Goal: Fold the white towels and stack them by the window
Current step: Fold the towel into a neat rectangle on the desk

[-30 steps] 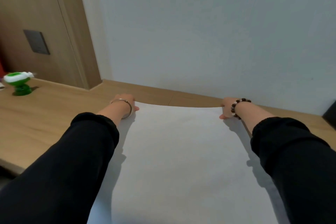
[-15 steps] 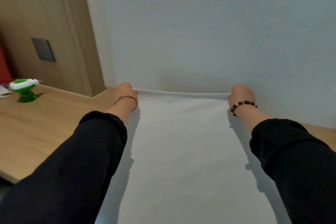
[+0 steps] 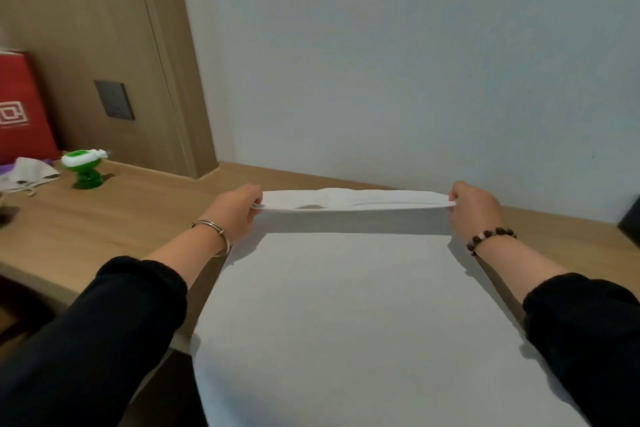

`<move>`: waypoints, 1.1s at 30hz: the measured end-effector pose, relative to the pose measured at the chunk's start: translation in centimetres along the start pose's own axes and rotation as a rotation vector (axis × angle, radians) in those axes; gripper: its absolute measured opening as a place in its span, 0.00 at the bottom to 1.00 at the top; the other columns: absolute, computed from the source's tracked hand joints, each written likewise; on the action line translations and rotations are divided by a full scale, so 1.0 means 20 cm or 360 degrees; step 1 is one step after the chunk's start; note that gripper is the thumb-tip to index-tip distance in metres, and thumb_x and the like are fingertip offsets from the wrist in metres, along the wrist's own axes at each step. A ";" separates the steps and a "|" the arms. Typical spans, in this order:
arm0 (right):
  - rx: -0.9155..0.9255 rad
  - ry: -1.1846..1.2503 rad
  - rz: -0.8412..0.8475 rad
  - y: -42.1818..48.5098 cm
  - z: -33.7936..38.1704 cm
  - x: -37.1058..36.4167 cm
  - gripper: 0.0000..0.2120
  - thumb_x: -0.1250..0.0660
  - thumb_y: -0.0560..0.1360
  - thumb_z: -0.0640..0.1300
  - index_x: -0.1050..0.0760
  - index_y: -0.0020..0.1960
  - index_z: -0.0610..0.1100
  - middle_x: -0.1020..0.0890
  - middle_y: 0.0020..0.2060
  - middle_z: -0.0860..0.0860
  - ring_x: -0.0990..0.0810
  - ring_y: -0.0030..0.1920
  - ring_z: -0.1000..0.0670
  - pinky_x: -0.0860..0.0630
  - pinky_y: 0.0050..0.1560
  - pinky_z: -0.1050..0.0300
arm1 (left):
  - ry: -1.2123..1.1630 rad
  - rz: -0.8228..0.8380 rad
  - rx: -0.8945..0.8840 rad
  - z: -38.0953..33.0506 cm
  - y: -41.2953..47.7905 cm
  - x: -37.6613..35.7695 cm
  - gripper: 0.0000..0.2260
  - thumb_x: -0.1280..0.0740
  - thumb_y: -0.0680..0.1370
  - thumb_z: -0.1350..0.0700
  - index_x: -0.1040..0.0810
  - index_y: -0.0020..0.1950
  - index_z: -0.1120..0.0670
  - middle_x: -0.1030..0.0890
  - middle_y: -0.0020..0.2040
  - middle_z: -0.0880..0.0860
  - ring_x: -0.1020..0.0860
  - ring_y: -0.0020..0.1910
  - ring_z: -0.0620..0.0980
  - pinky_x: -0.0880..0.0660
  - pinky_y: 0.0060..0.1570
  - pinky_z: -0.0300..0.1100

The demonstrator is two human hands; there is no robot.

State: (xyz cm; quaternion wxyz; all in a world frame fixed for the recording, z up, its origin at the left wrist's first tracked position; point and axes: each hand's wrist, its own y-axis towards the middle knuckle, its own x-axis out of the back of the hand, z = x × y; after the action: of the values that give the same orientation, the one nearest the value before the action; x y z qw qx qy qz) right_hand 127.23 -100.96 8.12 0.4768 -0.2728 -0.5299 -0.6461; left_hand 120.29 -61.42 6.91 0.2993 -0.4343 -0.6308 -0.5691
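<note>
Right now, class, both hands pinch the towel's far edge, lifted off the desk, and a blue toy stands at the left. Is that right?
Not quite: the head view shows the toy green and white, not blue. The left hand and right hand do pinch the lifted far edge of the towel.

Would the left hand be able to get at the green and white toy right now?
Probably not yet: the left hand pinches a corner of the white towel. The green and white toy stands to its left on the desk, nothing between them, so after letting go the way looks free.
</note>
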 end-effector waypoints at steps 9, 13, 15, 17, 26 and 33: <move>0.0286 -0.0607 0.0456 -0.27 0.00 0.06 0.08 0.42 0.77 0.36 0.28 0.53 0.42 0.21 0.50 0.45 0.23 0.50 0.43 0.31 0.43 0.57 | 0.0605 0.0312 -0.0614 0.00 -0.20 0.07 0.06 0.28 0.68 0.58 0.25 0.36 0.55 0.23 0.37 0.53 0.24 0.35 0.58 0.36 0.28 0.42; 0.0383 -0.0680 0.0532 -0.29 -0.02 0.09 0.05 0.42 0.78 0.40 0.28 0.51 0.44 0.21 0.50 0.47 0.24 0.47 0.45 0.31 0.42 0.57 | 0.0742 0.0308 -0.0682 -0.04 -0.20 0.09 0.09 0.27 0.68 0.53 0.25 0.34 0.53 0.24 0.34 0.51 0.26 0.37 0.56 0.36 0.30 0.42; 0.0414 -0.0719 0.0607 -0.28 -0.01 0.08 0.03 0.43 0.78 0.40 0.30 0.47 0.45 0.22 0.49 0.47 0.27 0.44 0.47 0.30 0.42 0.57 | 0.0768 0.0379 -0.0536 -0.07 -0.22 0.10 0.04 0.36 0.76 0.53 0.25 0.43 0.53 0.23 0.43 0.51 0.27 0.48 0.54 0.35 0.37 0.43; 0.0426 -0.0780 0.0596 -0.25 0.01 0.09 0.06 0.43 0.78 0.40 0.33 0.42 0.46 0.22 0.47 0.48 0.27 0.42 0.46 0.29 0.42 0.56 | 0.0712 0.0356 -0.0316 -0.10 -0.22 0.12 0.03 0.40 0.77 0.58 0.30 0.44 0.51 0.26 0.45 0.50 0.29 0.49 0.52 0.36 0.38 0.43; 0.0384 -0.1226 0.0850 -0.30 0.08 0.15 0.15 0.40 0.75 0.46 0.29 0.61 0.47 0.25 0.60 0.49 0.26 0.60 0.47 0.28 0.58 0.53 | 0.0491 0.0703 -0.0175 -0.22 -0.31 0.14 0.05 0.40 0.75 0.54 0.34 0.40 0.51 0.27 0.43 0.46 0.26 0.42 0.54 0.32 0.38 0.43; 0.0520 -0.0594 0.1146 -0.32 0.17 0.02 0.31 0.48 0.75 0.34 0.53 0.76 0.47 0.47 0.75 0.48 0.47 0.75 0.42 0.41 0.71 0.41 | 0.0666 0.0894 -0.0003 -0.44 -0.24 0.04 0.27 0.46 0.78 0.45 0.49 0.76 0.47 0.37 0.72 0.55 0.28 0.61 0.61 0.31 0.53 0.47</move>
State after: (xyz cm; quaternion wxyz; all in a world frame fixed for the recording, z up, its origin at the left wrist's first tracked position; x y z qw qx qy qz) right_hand 120.68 -98.01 6.72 0.6046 -0.4733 -0.5734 -0.2858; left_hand 114.66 -69.69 6.83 0.5667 -0.4651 -0.4111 -0.5418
